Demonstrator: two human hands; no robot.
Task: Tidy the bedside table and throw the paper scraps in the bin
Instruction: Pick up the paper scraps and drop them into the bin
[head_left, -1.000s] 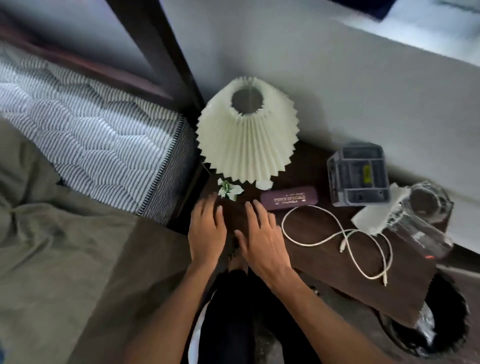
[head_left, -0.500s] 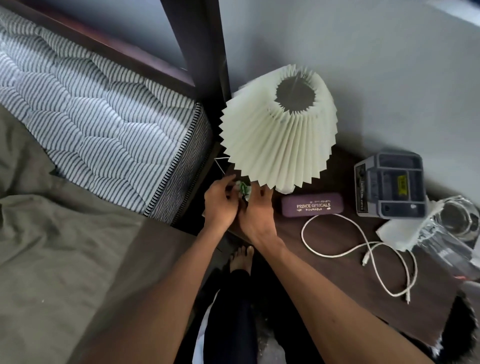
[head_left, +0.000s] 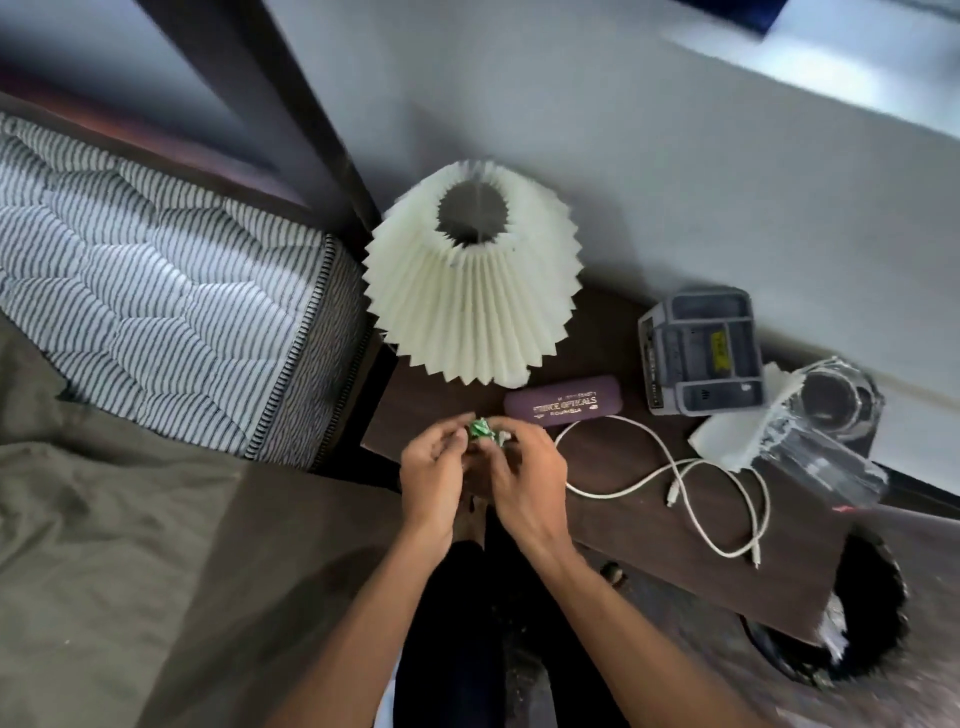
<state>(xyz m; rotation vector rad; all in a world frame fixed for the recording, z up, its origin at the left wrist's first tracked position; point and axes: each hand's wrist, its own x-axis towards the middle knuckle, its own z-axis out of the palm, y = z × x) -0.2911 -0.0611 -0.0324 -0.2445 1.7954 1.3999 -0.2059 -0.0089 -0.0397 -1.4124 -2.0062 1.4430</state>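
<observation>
Both hands are together over the near left corner of the dark wooden bedside table (head_left: 649, 525). My left hand (head_left: 434, 475) and my right hand (head_left: 527, 480) pinch a small crumpled green and white paper scrap (head_left: 482, 430) between their fingertips, just above the tabletop. A black bin (head_left: 862, 629) with a dark liner stands on the floor under the table's right end, partly hidden by the tabletop. A white sheet of paper (head_left: 727, 441) lies at the right, beneath the glass items.
A cream pleated lamp shade (head_left: 472, 291) stands at the table's back left. A maroon glasses case (head_left: 563, 405), a grey device (head_left: 698, 353), a loose white cable (head_left: 685, 493) and clear glass jars (head_left: 831, 421) lie on top. The striped mattress (head_left: 156, 312) and bed post are at the left.
Both hands reached under the lamp shade, picked up the paper scrap, and have drawn back toward me with it held between them.
</observation>
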